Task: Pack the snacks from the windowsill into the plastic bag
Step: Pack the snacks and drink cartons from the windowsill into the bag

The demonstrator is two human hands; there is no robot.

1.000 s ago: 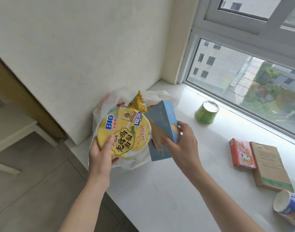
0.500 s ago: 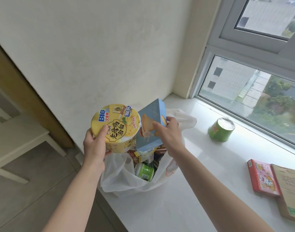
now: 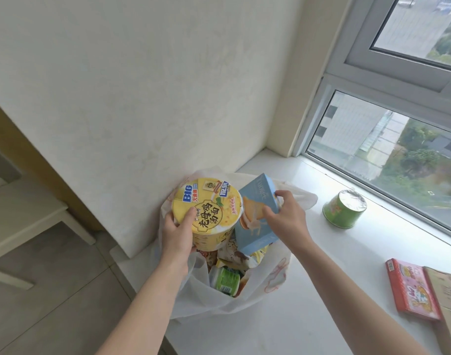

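A white plastic bag (image 3: 265, 283) stands open at the left end of the white windowsill (image 3: 321, 290), against the wall. Inside it lie several snacks, among them a small green-labelled pot (image 3: 225, 279). My left hand (image 3: 177, 233) grips a big yellow instant noodle bowl (image 3: 206, 213) over the bag's mouth, thumb across its lid. My right hand (image 3: 287, 221) holds a light blue biscuit box (image 3: 255, 219) right beside the bowl, tilted, its lower end down in the bag.
A green cup (image 3: 344, 212) lies on its side near the window. At the right edge lie a red and pink box (image 3: 411, 289) and a brown cardboard box (image 3: 447, 298). The floor and a white table (image 3: 22, 226) are to the left, below the sill's edge.
Both hands have stayed together over the bag and lowered the bowl and the blue box slightly into its mouth. The camera has tilted, so the open bag shows more fully.
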